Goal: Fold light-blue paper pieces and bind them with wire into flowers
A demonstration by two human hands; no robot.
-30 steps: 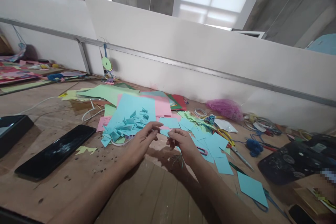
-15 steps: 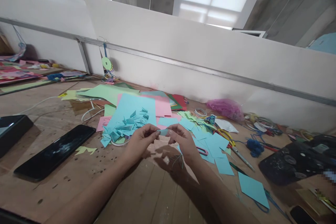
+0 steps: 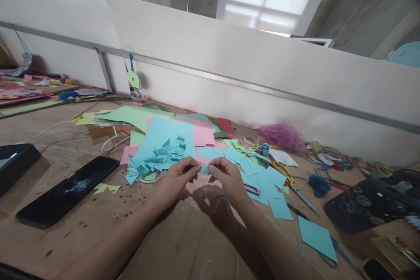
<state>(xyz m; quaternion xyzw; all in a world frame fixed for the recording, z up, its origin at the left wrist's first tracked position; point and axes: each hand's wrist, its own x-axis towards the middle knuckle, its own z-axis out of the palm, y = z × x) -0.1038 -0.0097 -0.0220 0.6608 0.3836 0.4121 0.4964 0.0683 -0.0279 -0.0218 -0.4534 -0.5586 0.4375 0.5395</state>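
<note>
A small folded piece of blue paper (image 3: 204, 169) is pinched between my two hands, above the table. My left hand (image 3: 182, 176) grips its left end between thumb and fingers. At the right end, the thumb and forefinger of my right hand (image 3: 226, 177) close on it. Its exact folds are too small to make out. Several folded blue paper pieces (image 3: 160, 155) lie in a heap on a blue sheet (image 3: 155, 131), just beyond my left hand. Cut blue paper squares (image 3: 259, 177) spread beside my right hand, with a pink-handled cutter (image 3: 252, 189) on them.
Yellow-handled scissors (image 3: 300, 194), blue yarn (image 3: 318, 184) and a black case-like object (image 3: 361, 201) lie to the right. A black phone (image 3: 70, 192) rests at the left. Green sheets (image 3: 138, 116) and a pink plastic bag (image 3: 282, 135) sit near the white partition (image 3: 213, 52).
Both hands have shifted very slightly, and the held blue paper sits a little lower and shows more of its face. The things on the table stay where they were.
</note>
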